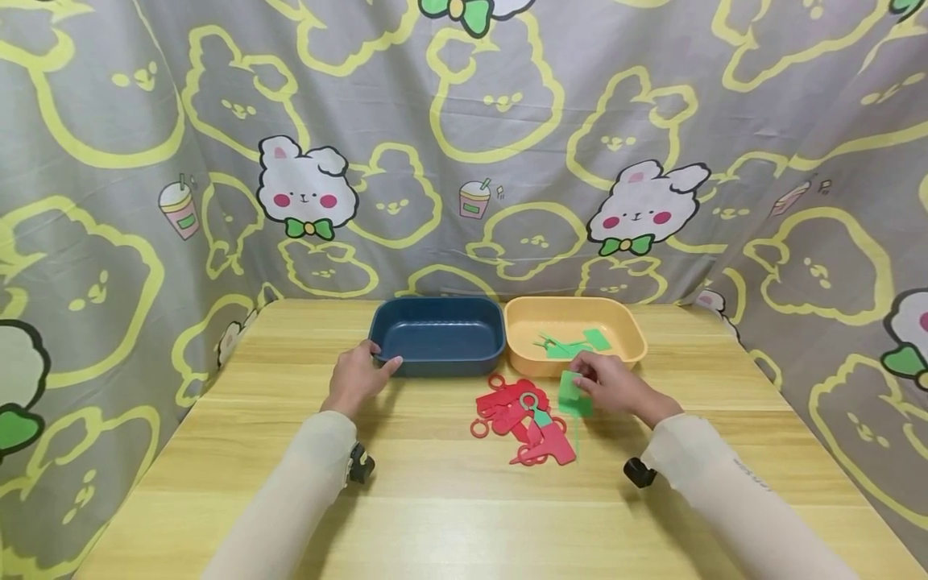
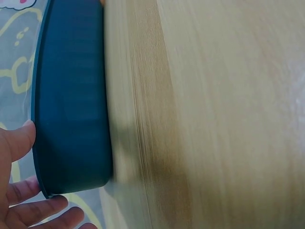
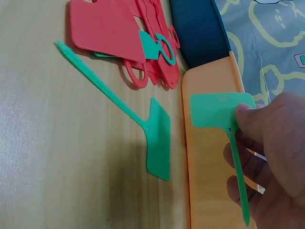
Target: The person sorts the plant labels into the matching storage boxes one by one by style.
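Note:
In the head view my right hand is at the front wall of the yellow bin. Between thumb and fingers it pinches a flat green T-shaped plant label, stem hanging down. A second green label lies on the table just in front of that bin. To its left is a pile of red tags, several with rings, with a green ring tag among them. My left hand rests at the front left corner of the dark blue bin, thumb and loosely spread fingers touching it.
The two bins stand side by side at the back of the wooden table. Several green pieces lie inside the yellow one; none show in the blue one. A patterned curtain hangs behind and at both sides.

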{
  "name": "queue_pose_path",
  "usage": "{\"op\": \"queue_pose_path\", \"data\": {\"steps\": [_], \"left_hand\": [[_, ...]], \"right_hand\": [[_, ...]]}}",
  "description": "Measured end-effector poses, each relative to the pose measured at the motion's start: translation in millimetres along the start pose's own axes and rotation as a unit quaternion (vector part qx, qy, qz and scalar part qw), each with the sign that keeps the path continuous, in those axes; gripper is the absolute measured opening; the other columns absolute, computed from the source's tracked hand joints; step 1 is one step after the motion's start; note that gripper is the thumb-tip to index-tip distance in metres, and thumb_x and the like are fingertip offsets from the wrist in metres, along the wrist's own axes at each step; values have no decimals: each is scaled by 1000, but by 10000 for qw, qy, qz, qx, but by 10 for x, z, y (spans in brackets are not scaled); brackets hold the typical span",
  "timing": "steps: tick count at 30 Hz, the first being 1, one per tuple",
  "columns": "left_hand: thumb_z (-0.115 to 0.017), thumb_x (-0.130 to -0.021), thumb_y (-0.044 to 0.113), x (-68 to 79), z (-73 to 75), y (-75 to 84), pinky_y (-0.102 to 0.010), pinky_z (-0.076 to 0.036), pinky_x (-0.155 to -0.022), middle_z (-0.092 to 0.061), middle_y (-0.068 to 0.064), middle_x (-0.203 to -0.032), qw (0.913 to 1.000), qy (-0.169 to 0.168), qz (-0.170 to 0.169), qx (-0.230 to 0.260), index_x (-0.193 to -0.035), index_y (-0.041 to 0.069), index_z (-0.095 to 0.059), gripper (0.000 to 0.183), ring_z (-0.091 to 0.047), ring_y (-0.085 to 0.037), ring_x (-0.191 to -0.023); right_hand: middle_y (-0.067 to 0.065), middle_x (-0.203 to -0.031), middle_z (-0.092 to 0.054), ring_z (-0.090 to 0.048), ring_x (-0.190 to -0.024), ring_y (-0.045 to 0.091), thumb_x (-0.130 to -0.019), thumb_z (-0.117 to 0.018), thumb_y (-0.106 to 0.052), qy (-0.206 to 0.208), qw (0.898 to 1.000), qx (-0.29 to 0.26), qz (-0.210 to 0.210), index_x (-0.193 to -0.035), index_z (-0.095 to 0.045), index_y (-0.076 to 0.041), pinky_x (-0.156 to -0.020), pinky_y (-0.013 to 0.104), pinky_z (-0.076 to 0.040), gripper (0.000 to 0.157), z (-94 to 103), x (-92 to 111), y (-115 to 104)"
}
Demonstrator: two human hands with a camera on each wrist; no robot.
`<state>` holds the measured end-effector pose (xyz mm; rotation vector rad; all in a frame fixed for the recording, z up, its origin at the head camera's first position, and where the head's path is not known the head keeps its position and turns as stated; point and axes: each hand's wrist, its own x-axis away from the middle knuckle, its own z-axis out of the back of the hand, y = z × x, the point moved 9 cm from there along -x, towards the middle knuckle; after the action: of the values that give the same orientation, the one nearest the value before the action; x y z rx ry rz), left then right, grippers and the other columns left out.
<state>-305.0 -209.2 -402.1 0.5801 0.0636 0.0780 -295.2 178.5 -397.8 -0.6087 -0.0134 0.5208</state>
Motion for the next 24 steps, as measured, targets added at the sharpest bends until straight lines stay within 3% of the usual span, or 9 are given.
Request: {"op": "queue_pose_path", "data": {"steps": [15, 24], "left_hand": [[-64, -92, 43, -9, 8, 21, -52, -46, -86, -61, -23, -114, 10000, 9, 42, 65, -123, 0, -55, 54, -55, -41, -108], [-64, -92, 43, 12, 1, 7, -52, -46, -87, -61, -24, -116, 10000, 2, 52, 75, -122, 0, -55, 54, -54, -42, -110]], "right_hand": [[-5, -73, -56, -48, -64, 9, -91, -66, -4, 393, 9981, 261, 397, -92, -61, -6, -59, 27, -43, 5, 166, -50, -69], [-5, -75, -58, -51, -65, 11, -94, -64, -9, 218, 9992, 270, 177, -93, -60, -5, -61, 30, -45, 6, 201, -73, -42]]}}
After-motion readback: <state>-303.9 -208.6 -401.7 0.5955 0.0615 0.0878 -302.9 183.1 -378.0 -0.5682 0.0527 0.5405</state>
